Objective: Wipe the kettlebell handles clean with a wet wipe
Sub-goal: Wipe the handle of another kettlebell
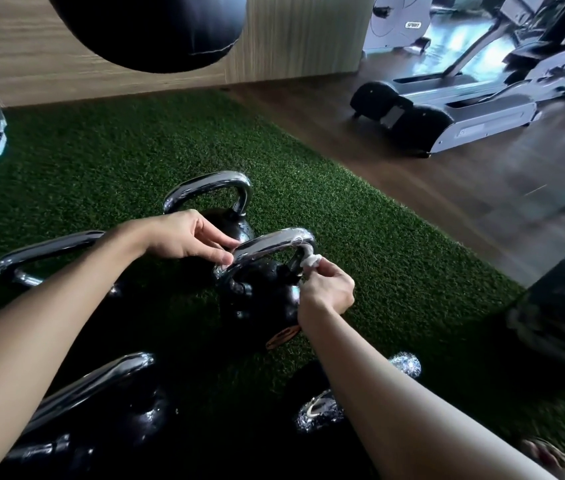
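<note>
On the green turf, the kettlebell you are working on stands upright between your hands, its chrome handle arching over the black ball. Your left hand pinches the handle's left shoulder between thumb and fingers. Your right hand has its fingers clenched round the wet wipe, bunched against the handle's right leg just below the bend. It likely pays to wrap the wipe round the bar rather than dab one face, slide it down to where the leg meets the ball, then run it up over the arch. Brace the bell with the left hand so it cannot rock on the soft pile, and shift that grip when the wipe arrives, since the patch beneath it probably needs cleaning too. Whether the neighbouring handles behind and to your left are done, you cannot tell from here.
</note>
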`<state>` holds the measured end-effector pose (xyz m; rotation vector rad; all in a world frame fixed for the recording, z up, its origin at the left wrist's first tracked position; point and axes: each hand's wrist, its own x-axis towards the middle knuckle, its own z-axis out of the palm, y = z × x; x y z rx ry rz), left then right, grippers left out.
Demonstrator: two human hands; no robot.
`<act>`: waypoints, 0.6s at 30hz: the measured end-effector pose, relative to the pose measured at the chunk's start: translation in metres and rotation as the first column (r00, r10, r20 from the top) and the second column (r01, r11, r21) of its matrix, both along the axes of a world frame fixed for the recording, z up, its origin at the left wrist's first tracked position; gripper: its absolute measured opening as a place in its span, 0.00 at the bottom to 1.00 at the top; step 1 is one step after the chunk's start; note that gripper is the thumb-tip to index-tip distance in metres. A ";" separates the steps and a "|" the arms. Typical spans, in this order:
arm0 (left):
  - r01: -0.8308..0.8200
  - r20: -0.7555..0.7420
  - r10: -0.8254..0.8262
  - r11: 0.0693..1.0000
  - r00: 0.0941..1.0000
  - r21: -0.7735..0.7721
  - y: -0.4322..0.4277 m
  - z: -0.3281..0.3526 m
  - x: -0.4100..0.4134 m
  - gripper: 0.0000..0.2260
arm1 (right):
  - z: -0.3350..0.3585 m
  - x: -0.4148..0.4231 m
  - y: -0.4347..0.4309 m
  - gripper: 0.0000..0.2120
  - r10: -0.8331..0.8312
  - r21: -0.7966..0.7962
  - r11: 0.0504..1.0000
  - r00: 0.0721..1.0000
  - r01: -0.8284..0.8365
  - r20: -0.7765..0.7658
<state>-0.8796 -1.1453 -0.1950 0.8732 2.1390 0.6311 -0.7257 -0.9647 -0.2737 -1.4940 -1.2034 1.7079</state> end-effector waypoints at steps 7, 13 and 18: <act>0.010 0.025 -0.011 0.999 1.000 0.037 -0.003 -0.005 -0.001 0.28 | 0.009 0.001 0.002 0.08 0.034 0.126 0.992 0.996 -0.024 -0.084; -0.005 0.021 0.004 0.999 1.000 0.052 -0.003 -0.006 0.001 0.25 | 0.013 0.005 -0.008 0.10 0.103 0.225 0.971 0.989 -0.078 -0.102; -0.008 0.020 0.007 0.998 1.000 0.060 -0.005 -0.006 0.002 0.20 | 0.015 0.011 -0.032 0.10 0.213 0.312 0.934 0.973 -0.175 -0.092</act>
